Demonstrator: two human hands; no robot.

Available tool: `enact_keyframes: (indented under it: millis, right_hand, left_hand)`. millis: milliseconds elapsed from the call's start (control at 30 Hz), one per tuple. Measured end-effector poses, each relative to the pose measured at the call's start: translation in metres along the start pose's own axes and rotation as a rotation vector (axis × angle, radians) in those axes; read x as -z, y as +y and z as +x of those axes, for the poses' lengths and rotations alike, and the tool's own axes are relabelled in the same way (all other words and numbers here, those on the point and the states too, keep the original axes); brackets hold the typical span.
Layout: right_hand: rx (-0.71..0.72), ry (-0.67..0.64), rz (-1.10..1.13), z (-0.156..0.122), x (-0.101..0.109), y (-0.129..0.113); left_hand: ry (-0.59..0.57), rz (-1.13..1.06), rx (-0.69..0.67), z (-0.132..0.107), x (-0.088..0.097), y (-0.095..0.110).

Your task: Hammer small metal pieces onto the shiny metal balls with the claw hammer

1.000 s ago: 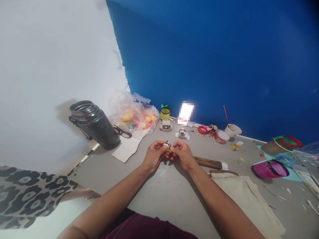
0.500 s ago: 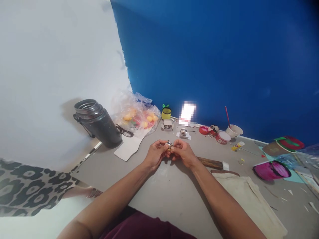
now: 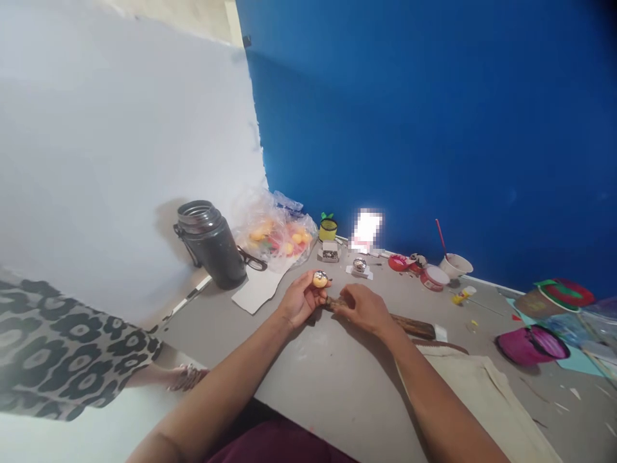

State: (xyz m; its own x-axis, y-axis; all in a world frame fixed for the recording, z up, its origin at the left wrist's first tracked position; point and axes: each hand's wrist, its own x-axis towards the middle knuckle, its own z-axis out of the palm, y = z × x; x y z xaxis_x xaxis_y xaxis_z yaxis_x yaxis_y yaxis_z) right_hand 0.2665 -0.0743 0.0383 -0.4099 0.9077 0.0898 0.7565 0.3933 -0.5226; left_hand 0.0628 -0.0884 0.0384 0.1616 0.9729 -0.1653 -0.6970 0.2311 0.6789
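Observation:
My left hand (image 3: 301, 299) pinches a small round yellowish ball (image 3: 320, 279) between thumb and fingertips, lifted a little above the grey table (image 3: 337, 373). My right hand (image 3: 362, 310) lies just to its right, fingers curled down over the near end of a brown wooden handle (image 3: 409, 325) that rests on the table. A small silver ball (image 3: 359, 264) sits on a white card behind both hands.
A dark wide-mouthed jug (image 3: 212, 244), black glasses (image 3: 253, 260), a plastic bag of coloured pieces (image 3: 279, 233) and white paper (image 3: 258, 289) lie at the left back. Paint pots (image 3: 434, 276), a cup with a brush (image 3: 456, 263), pink craft pieces (image 3: 530, 344) and beige cloth (image 3: 486, 392) lie right. A patterned sleeve (image 3: 62, 347) is at left.
Both hands held a small shiny ball together before. Now my left hand alone holds a yellowish ball, and my right hand has dropped onto the wooden handle. The view has shifted.

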Motion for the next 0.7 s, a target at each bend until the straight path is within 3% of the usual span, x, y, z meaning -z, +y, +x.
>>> enact_keyframes:
  millis: [133,233,300,500,600,700]
  right_hand:
    - [0.062,-0.126,-0.246,-0.003,-0.005,0.0]
    - [0.114,-0.07,-0.31,-0.005,-0.009,0.002]
    - [0.164,0.069,-0.382,-0.005,-0.008,0.003]
    - [0.319,0.745,-0.457,-0.003,0.007,0.0]
    - [0.339,0.843,-0.483,-0.003,0.007,-0.007]
    - [0.343,0.773,-0.5,-0.003,0.002,-0.014]
  left_hand:
    - [0.067,-0.02,-0.132,0.004,0.005,0.009]
    - [0.099,0.028,-0.234,0.008,0.01,0.013]
    - [0.137,0.061,-0.288,0.011,0.014,0.015]
    - [0.26,0.133,-0.223,0.019,0.018,0.013]
    - [0.286,0.278,-0.155,0.018,0.016,0.001]
    - [0.273,0.406,-0.13,0.014,0.013,-0.009]
